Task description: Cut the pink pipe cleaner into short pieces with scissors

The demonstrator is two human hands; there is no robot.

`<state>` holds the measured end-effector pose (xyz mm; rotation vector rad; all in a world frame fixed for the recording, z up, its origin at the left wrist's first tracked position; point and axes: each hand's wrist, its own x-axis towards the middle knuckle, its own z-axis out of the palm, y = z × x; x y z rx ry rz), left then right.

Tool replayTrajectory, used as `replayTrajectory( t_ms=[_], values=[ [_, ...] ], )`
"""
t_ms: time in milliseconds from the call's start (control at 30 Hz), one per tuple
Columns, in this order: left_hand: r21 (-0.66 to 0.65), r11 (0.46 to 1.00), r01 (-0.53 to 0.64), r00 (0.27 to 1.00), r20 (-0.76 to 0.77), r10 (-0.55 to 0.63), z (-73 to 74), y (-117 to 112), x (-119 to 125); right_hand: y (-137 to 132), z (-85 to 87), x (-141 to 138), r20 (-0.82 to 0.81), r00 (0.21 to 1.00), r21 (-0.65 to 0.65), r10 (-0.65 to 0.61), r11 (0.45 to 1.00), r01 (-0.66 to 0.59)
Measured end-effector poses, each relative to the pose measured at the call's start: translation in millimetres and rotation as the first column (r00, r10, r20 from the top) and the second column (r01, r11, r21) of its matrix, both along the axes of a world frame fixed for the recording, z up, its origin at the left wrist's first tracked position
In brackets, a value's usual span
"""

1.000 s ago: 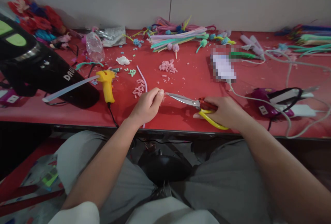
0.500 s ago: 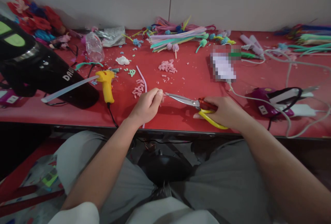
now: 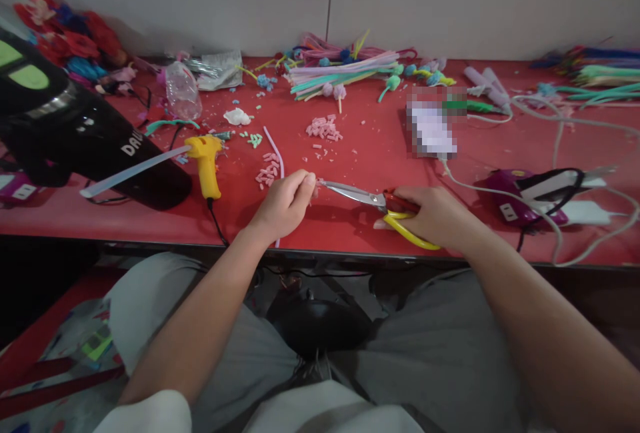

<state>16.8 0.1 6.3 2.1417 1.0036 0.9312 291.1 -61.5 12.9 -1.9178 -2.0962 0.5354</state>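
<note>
My left hand (image 3: 286,204) is closed in a pinch, thumb pressed on the forefinger. A small pink piece of pipe cleaner (image 3: 321,182) pokes out at its fingertips, mostly hidden by them. My right hand (image 3: 436,217) grips the scissors (image 3: 373,200), which have red and yellow handles. Their blades lie nearly together, tips pointing left at the pink piece. A lilac pipe cleaner (image 3: 274,146) runs behind my left hand and comes out below it at the table edge. Beside that hand lies a heap of short pink pieces (image 3: 267,170); another pink heap (image 3: 324,128) lies farther back.
On the left are a yellow glue gun (image 3: 207,170) with a glue stick and a large black bottle (image 3: 95,120). Pipe cleaner bundles (image 3: 345,73) line the back of the red table (image 3: 360,233). A purple power block (image 3: 510,200) and white cables are on the right.
The scissors' blades look slightly closer together at the tips. Both hands have stayed practically in place.
</note>
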Motion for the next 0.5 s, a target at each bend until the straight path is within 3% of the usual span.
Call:
replayTrajectory(
  t_ms=[500],
  values=[
    [-0.034,0.999,0.012,1.0,0.027,-0.011,-2.2,0.4,0.5,1.8,-4.1,1.8,-0.005,1.0,0.032,-0.023,0.999,0.023]
  ],
)
